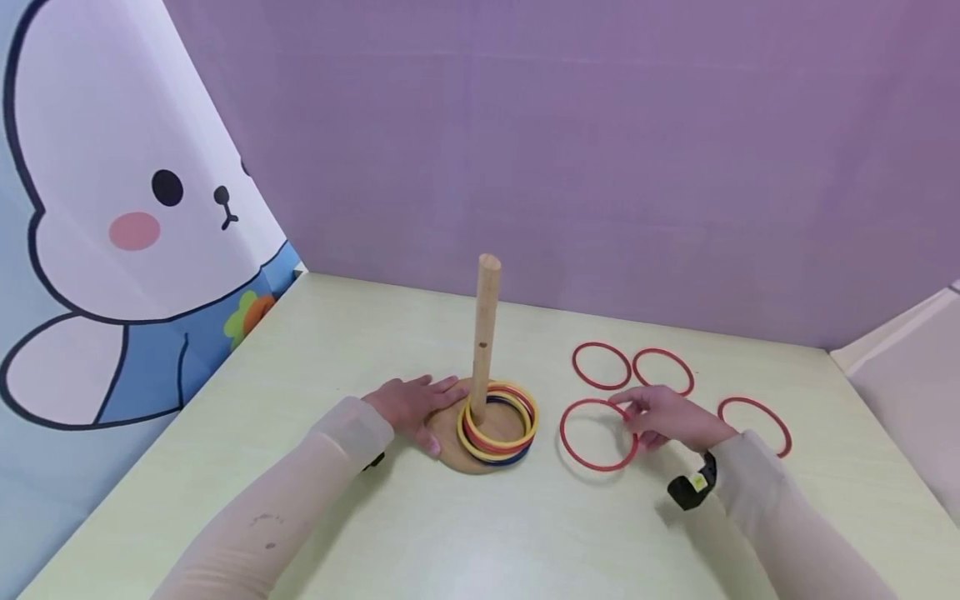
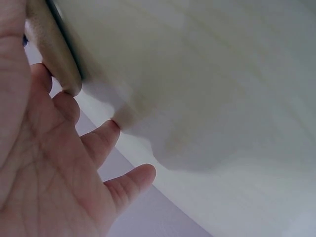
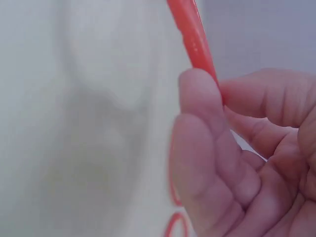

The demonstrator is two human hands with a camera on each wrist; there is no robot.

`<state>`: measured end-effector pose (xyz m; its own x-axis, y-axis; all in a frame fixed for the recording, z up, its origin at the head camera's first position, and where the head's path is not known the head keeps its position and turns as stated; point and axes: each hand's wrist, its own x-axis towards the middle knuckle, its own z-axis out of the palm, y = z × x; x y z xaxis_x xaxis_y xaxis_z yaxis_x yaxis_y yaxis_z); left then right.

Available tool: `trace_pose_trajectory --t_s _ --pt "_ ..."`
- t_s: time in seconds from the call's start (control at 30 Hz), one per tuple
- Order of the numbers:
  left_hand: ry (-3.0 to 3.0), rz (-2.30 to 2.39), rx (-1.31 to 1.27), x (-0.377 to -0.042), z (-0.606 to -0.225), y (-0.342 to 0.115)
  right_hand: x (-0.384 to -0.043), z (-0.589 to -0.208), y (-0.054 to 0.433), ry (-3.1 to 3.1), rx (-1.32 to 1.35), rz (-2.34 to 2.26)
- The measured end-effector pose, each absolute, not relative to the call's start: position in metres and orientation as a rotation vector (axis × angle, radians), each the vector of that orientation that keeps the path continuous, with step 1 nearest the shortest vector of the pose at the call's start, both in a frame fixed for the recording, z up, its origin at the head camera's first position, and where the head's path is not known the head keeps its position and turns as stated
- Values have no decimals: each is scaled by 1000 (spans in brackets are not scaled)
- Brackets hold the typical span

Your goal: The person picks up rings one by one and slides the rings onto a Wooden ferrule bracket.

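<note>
A round wooden base (image 1: 452, 442) with an upright wooden peg (image 1: 486, 333) stands near the middle of the table. Several yellow, red and blue rings (image 1: 534, 417) lie stacked around the foot of the peg. My left hand (image 1: 411, 410) rests on the left side of the base, fingers spread; the left wrist view shows fingertips at the base's edge (image 2: 54, 54). Between thumb and fingers my right hand (image 1: 663, 415) pinches a red ring (image 1: 564, 442) by its right side. In the right wrist view that ring (image 3: 193, 37) is raised, with its shadow on the tabletop.
Two red rings, a left one (image 1: 574, 364) and a right one (image 1: 678, 360), lie behind my right hand. Another red ring (image 1: 780, 425) is right of it, partly behind the wrist. A purple cloth wall (image 1: 637, 167) rises behind the table (image 1: 360, 333).
</note>
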<state>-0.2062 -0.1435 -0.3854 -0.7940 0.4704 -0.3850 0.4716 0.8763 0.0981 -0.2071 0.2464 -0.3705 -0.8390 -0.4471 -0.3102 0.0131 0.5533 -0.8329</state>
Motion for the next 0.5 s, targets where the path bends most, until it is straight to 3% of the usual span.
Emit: trace_pose_trajectory --t_s 0.5 --pt "2651 10 708 -207 -386 -144 -206 -282 216 2225 -314 -1498"
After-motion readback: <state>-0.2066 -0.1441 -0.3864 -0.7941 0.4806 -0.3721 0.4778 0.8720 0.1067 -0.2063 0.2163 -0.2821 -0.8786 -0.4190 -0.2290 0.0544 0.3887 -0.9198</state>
